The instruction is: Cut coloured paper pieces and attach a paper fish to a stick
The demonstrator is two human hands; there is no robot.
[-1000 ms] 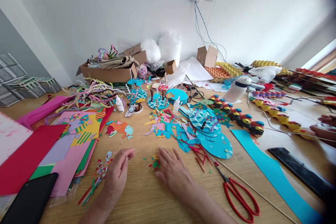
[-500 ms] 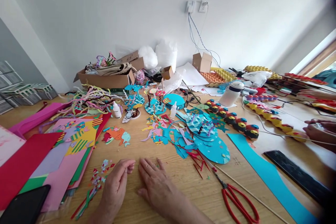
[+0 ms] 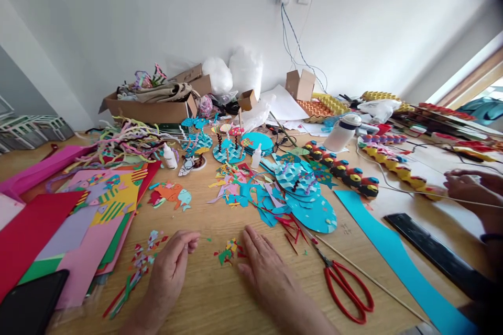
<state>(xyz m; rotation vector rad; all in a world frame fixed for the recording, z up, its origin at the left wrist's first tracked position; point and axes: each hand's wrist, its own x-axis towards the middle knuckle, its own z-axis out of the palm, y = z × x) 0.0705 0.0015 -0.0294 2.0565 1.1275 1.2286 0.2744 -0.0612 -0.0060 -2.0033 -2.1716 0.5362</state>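
Observation:
My right hand [image 3: 267,269] lies flat on the wooden table, its fingers stretched forward. Just left of its fingertips is a small pile of green, red and yellow paper scraps [image 3: 227,252]. My left hand [image 3: 174,259] rests on its edge with curled fingers, and whatever may be inside them is hidden. Beside it on the left are more tiny paper bits [image 3: 143,256] and thin paper strips [image 3: 128,289]. Ahead lie orange and blue paper fish [image 3: 175,194]. Red-handled scissors [image 3: 346,285] lie to the right of my right hand, near a thin wooden stick [image 3: 373,278].
Coloured paper sheets [image 3: 84,230] and a dark phone [image 3: 33,296] are at left. Blue paper cutouts [image 3: 312,212], glue bottles [image 3: 170,157], painted egg-carton strips [image 3: 343,171] and a blue paper strip [image 3: 377,235] spread ahead and right. Another person's hands [image 3: 467,186] are at far right.
My right hand has slid to the right, and a small pile of paper scraps now shows where it was. My left hand stays curled in nearly the same place. The view has shifted slightly.

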